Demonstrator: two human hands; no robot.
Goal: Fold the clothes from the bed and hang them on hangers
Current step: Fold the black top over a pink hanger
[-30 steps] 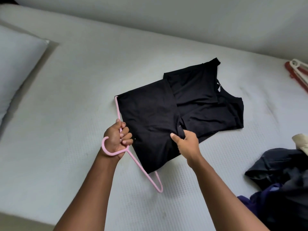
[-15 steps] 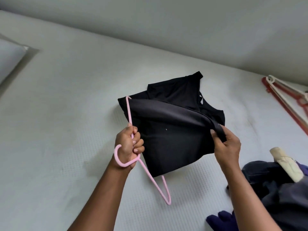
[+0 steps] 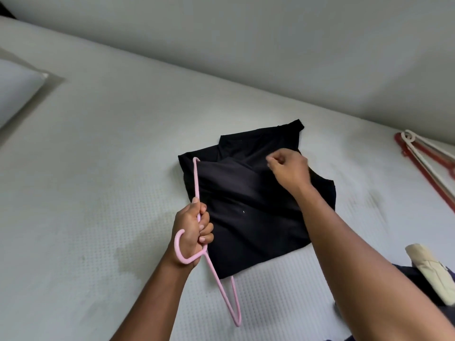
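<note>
A black top [image 3: 256, 217] lies folded on the white bed [image 3: 98, 168], with its near flap draped over the bar of a pink hanger [image 3: 222, 289]. My left hand [image 3: 192, 230] grips the hanger just above its hook, at the garment's left edge. My right hand [image 3: 288, 168] is over the far part of the garment, fingers curled and pinching the edge of the black fabric. The hanger's far arm runs up along the cloth's left side; its lower corner sticks out below the cloth.
A pillow [image 3: 17, 89] sits at the far left. Red and white hangers [image 3: 428, 163] lie at the right edge of the bed. A pile of dark clothes with a beige piece [image 3: 433, 271] is at the lower right. A grey wall runs behind the bed.
My right hand has carried the fabric edge from the near side up and over the hanger bar to the far side. My left hand has kept its grip on the hanger.
</note>
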